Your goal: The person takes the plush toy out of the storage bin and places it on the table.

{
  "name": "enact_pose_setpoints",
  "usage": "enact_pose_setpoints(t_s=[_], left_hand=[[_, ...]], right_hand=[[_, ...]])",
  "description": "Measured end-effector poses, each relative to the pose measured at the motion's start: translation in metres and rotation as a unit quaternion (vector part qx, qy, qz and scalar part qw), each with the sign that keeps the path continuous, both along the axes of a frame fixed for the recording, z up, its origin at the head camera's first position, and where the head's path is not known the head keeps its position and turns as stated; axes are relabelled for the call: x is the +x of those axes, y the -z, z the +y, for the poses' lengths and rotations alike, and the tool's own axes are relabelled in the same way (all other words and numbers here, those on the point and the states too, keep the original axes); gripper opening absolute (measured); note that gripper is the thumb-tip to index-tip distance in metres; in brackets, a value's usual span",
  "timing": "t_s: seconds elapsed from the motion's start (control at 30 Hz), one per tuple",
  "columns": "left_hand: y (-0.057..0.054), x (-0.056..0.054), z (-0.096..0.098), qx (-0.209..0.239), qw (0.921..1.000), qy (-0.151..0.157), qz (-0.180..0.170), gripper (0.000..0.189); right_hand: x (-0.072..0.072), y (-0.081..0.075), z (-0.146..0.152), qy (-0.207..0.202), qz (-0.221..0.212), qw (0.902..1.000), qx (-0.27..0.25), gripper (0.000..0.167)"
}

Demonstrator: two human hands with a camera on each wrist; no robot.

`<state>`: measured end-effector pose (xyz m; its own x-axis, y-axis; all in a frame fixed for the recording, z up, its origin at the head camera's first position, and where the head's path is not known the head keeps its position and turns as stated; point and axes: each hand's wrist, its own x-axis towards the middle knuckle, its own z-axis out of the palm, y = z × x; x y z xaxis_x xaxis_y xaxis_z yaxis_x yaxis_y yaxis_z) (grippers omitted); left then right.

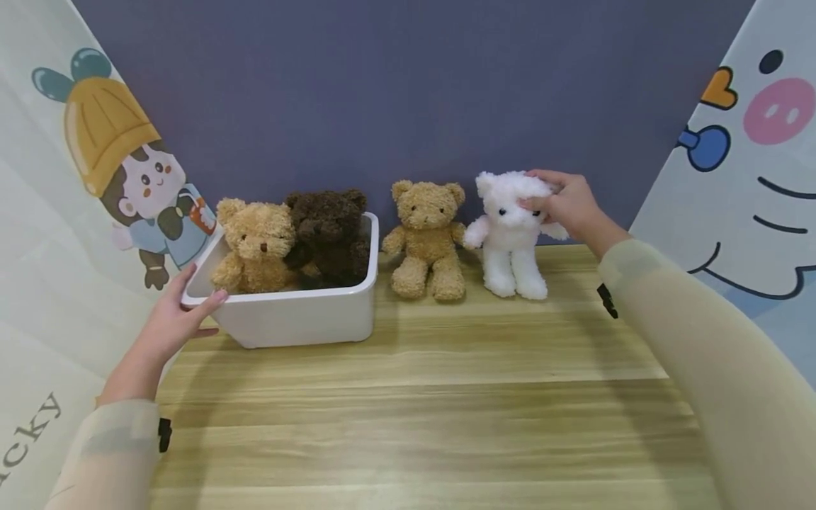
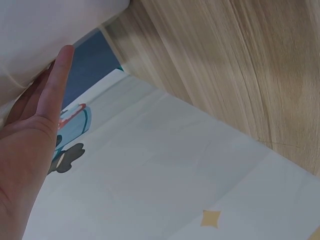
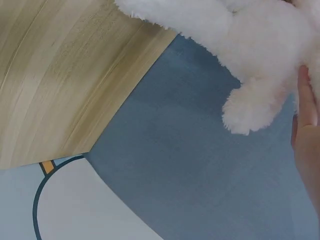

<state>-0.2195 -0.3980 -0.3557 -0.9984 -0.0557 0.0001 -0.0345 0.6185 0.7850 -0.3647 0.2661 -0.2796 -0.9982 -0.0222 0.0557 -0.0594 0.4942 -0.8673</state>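
Observation:
My right hand [image 1: 567, 202] grips the head of a white teddy bear [image 1: 513, 230], thumb on its face and fingers at the top and side. The bear is upright, legs pointing straight down. In the right wrist view, its fluffy white arm [image 3: 252, 107] hangs beside my hand. At the left front corner of a white plastic bin [image 1: 306, 319], my left hand [image 1: 168, 319] rests with spread fingers, thumb at the front rim. The left wrist view has its fingers straight against the bin wall [image 2: 30, 40]. A light brown teddy bear [image 1: 258, 248] and a dark brown one [image 1: 328, 237] sit inside.
Between the bin and the white bear, a tan teddy bear [image 1: 427, 237] sits against the dark blue back wall [image 1: 414, 92]. The wooden tabletop [image 1: 433, 418] spans the front. Printed cartoon side panels stand at left [image 1: 38, 212] and right [image 1: 778, 212].

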Motion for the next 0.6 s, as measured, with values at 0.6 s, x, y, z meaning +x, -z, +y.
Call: enact_pose_setpoints(t_s=[0.6], left_hand=[[-0.003,0.001,0.002,-0.006,1.0000,-0.006,-0.004,0.100]], right_hand=[[-0.019,0.059,0.016,0.021,-0.011,0.9994,0.027,0.073]])
